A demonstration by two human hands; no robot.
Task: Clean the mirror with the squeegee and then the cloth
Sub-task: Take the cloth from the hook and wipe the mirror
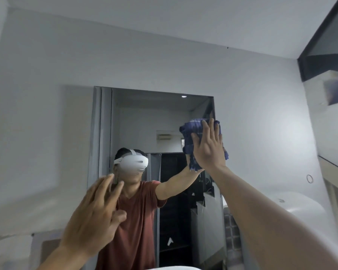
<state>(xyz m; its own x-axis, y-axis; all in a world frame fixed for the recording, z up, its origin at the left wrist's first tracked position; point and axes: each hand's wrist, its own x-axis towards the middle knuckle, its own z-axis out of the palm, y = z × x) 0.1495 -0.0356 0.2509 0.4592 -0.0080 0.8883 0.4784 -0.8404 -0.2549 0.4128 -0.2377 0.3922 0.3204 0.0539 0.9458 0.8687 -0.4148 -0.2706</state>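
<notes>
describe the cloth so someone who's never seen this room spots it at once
Find the tall mirror on the pale wall. Near its upper right edge, the right hand is raised flat. The cloth is the crumpled dark blue checked fabric under that palm, the only fabric on the glass.

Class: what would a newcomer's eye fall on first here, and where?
The right hand presses a blue checked cloth flat against the mirror near its upper right edge. At lower left the left hand hovers empty, fingers spread. The mirror reflects a white headset at centre.
</notes>
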